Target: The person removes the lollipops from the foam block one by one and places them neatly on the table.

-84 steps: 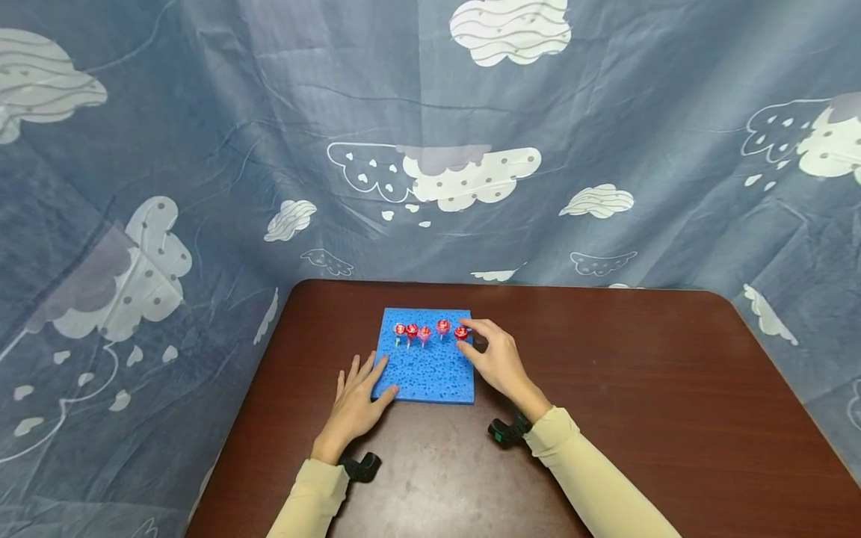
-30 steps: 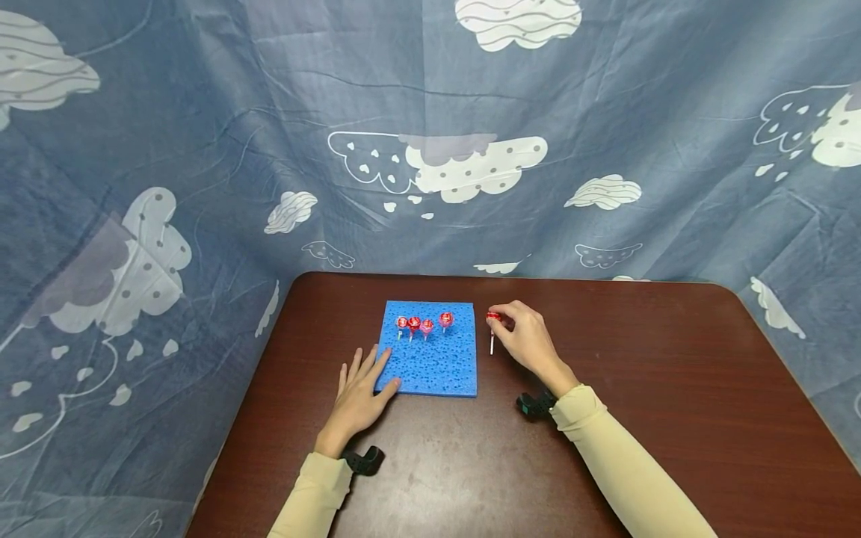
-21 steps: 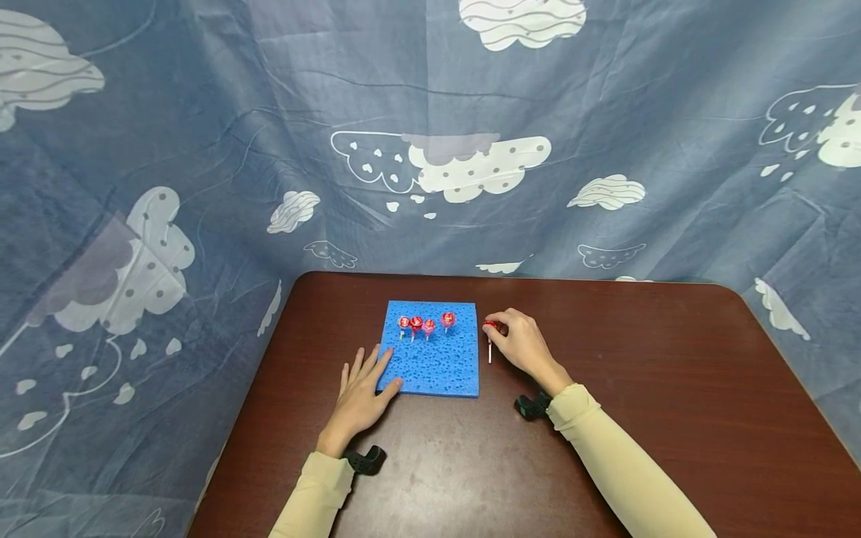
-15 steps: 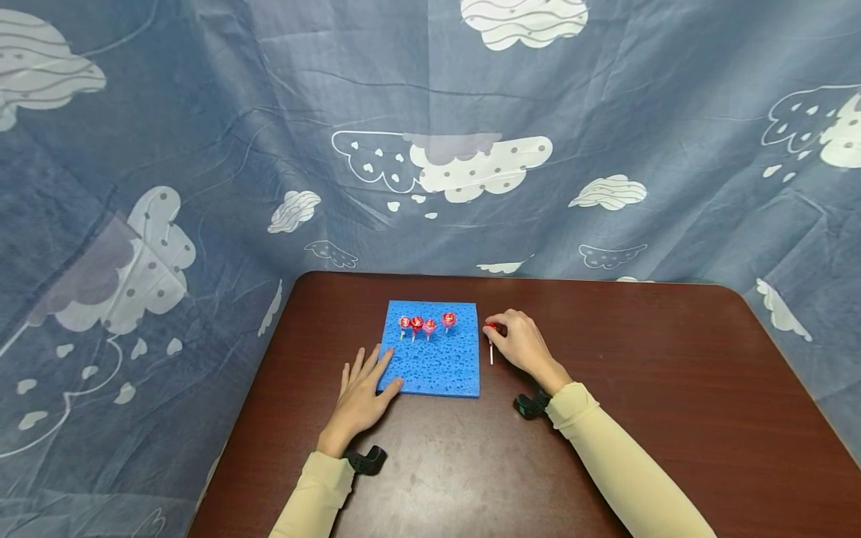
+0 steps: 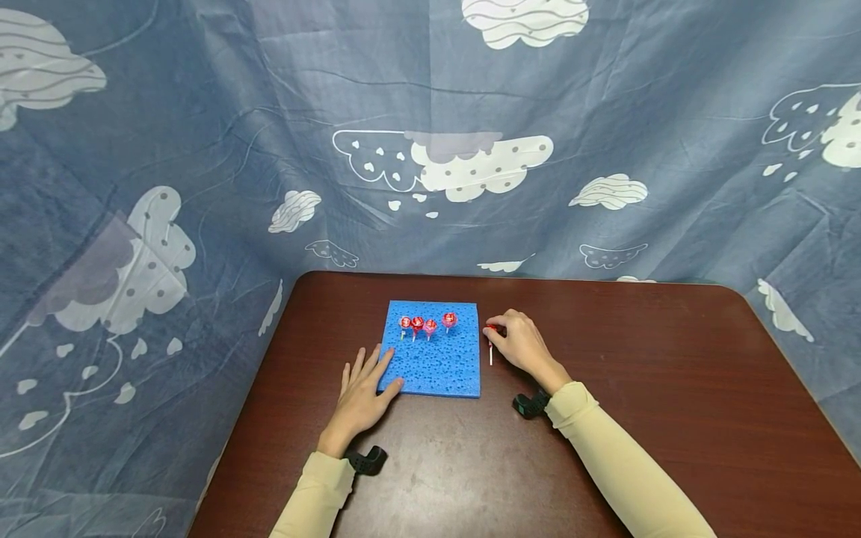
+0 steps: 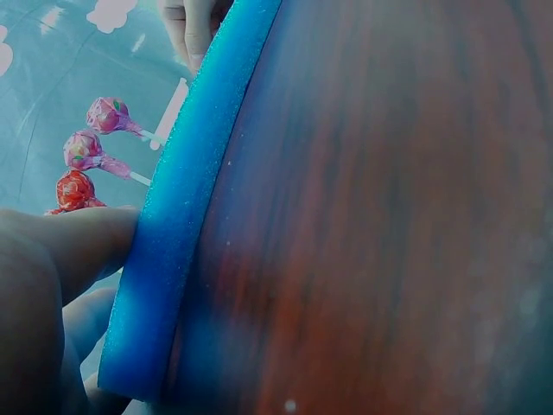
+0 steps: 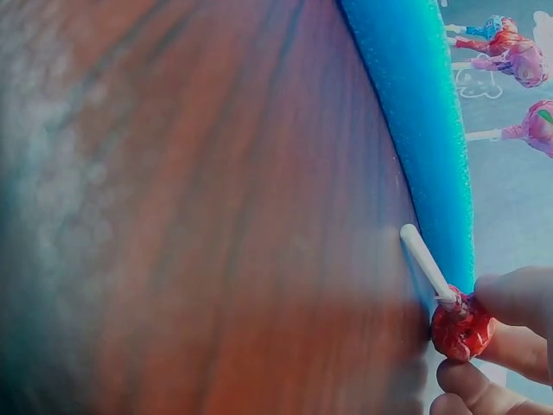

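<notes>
Beside the right edge of the blue foam board [image 5: 433, 373], my right hand [image 5: 523, 345] pinches a red-wrapped lollipop [image 7: 463, 330] by its candy head. The white stick lies low along the table, pointing toward my body. My left hand [image 5: 362, 400] rests on the board's near left side, fingers spread and straight. In the left wrist view its thumb lies over the board's edge. Several lollipops stand upright in the board in a rough row: a red one [image 5: 418, 324], a pink one [image 5: 430, 326], and one set apart to the right [image 5: 449, 320].
The dark brown wooden table [image 5: 639, 373] stretches far to the right of the board. A blue cloud-patterned curtain [image 5: 430, 82] hangs behind the table and along its sides. Black camera bands [image 5: 531, 405] sit on both wrists.
My right hand has taken the red lollipop from the board's right edge and lowered it onto the table just right of it. Over the last half second, both hands stay nearly still.
</notes>
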The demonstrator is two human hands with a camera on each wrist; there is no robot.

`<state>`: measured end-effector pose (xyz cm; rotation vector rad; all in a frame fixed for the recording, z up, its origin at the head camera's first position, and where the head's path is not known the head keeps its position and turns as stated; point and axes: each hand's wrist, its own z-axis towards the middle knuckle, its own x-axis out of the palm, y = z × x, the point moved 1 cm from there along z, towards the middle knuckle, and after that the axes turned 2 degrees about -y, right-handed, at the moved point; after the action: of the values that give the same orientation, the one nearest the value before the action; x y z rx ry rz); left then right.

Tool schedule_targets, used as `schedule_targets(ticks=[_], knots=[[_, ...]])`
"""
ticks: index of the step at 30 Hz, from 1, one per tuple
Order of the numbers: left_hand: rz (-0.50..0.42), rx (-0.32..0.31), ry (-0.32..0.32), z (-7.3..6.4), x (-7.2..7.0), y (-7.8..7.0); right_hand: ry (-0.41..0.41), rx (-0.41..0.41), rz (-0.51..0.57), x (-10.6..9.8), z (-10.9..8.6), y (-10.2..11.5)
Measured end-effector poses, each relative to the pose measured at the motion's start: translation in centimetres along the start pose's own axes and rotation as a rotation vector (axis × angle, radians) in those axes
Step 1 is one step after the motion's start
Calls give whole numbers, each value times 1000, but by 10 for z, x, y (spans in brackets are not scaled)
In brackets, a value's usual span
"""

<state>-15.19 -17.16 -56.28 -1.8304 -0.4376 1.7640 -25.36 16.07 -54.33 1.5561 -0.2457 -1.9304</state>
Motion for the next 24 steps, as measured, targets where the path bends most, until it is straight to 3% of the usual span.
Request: schedule_targets(ticks=[24], knots=[[-7, 0, -6, 1, 0, -2, -19, 12, 2, -5, 0, 2]])
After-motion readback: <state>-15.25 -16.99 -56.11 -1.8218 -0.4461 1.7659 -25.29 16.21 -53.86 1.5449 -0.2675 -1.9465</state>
